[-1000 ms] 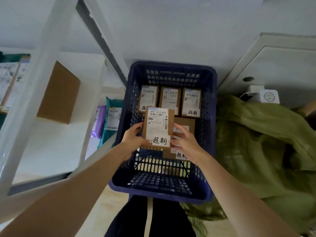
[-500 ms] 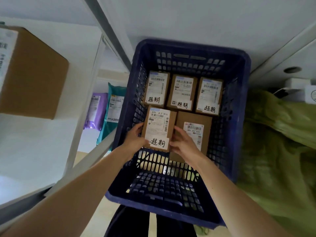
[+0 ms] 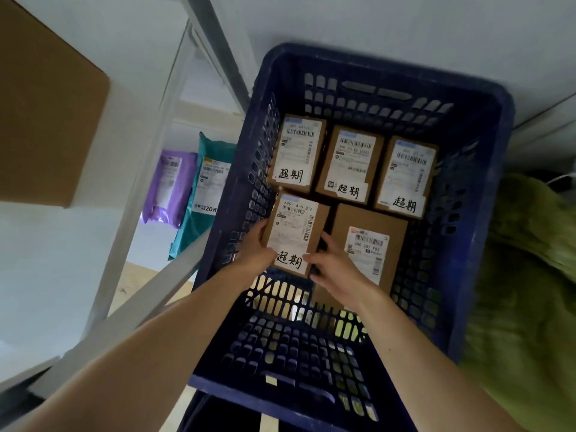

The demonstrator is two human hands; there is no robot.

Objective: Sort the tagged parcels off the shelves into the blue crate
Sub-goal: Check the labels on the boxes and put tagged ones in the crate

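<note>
Head view looks down into the blue crate (image 3: 486, 213), where both hands — left hand (image 3: 254, 252) and right hand (image 3: 338, 272) — grip a tagged parcel (image 3: 294, 233) by its sides. It sits low inside the crate — behind it a row of three tagged parcels (image 3: 350, 165), a larger box (image 3: 371, 241) just beside.

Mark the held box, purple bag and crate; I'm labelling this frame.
held box (image 3: 294, 232), head view, on its white shipping label.
purple bag (image 3: 170, 188), head view, on its front.
crate (image 3: 386, 71), head view, on its far rim.
</note>
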